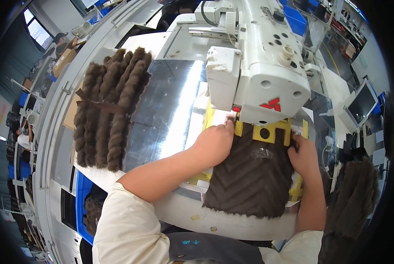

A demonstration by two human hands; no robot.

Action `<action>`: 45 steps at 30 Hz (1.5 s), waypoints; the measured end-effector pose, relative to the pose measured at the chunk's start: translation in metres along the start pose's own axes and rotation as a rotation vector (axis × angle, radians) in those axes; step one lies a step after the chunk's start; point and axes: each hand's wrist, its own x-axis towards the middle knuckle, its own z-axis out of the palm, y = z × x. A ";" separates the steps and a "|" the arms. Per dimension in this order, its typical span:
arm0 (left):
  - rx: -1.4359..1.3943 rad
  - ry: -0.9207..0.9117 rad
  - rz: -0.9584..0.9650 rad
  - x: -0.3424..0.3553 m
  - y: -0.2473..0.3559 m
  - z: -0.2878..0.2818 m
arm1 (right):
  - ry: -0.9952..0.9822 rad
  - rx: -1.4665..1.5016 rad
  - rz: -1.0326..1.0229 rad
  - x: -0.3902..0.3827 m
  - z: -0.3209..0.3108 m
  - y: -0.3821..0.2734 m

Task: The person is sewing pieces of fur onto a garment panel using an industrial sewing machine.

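Observation:
A dark brown chevron-quilted piece [249, 185] with a furry fringed edge lies under the head of a white sewing machine [271, 83], below a yellow plate [271, 130] with a round hole. A small clear scrap [261, 153] lies on the piece. My left hand [214, 141] is closed at the piece’s upper left, fingertips together beside the yellow plate; what they grip is hard to make out. My right hand [303, 154] is curled round the piece’s upper right edge, thumb on top, just beside the plate.
Brown fur strips [107, 110] are stacked left of a shiny metal plate [162, 123]. A blue bin [81, 207] is below them. More fur pieces [351, 193] hang at right, below a monitor [362, 102]. Two co-workers [60, 46] [24, 138] are at far-left stations.

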 end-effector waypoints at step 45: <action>-1.433 0.589 0.085 -0.041 0.079 -0.094 | 0.095 0.338 -0.779 -0.087 -0.044 -0.096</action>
